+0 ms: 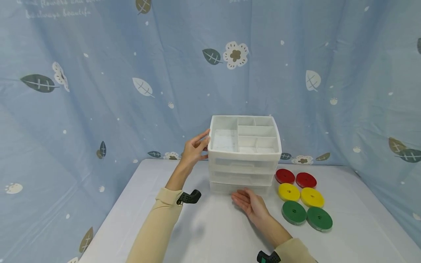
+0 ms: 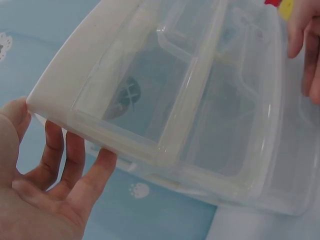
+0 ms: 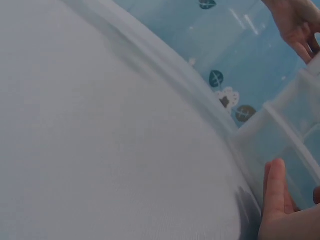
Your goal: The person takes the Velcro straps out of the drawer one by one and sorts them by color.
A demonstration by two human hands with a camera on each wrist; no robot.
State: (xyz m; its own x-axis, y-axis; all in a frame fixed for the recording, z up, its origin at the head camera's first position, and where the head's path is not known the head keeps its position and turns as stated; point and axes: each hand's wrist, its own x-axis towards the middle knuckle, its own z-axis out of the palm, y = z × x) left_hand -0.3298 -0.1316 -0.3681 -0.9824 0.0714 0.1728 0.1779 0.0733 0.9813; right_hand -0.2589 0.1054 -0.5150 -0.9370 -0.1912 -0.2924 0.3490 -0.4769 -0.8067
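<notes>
A white plastic drawer organizer (image 1: pixel 245 157) stands on the table, with a divided top tray and three stacked translucent drawers. My left hand (image 1: pixel 194 148) touches its left side near the upper rim, fingers spread along the wall; the left wrist view shows the fingertips (image 2: pixel 106 159) against the side of the organizer (image 2: pixel 135 95). In front of the bottom drawer (image 1: pixel 220 188) is my right hand (image 1: pixel 251 204), palm turned up and inward, fingers extended and nothing in them. The right wrist view shows its fingers (image 3: pixel 276 185) overlapping the drawer fronts.
Right of the organizer lie two red discs (image 1: pixel 285 176), two yellow discs (image 1: pixel 312 197) and two green discs (image 1: pixel 294 212), paired in rows. A white cloth covers the table (image 1: pixel 210 237). Behind hangs a blue patterned curtain (image 1: pixel 184 73).
</notes>
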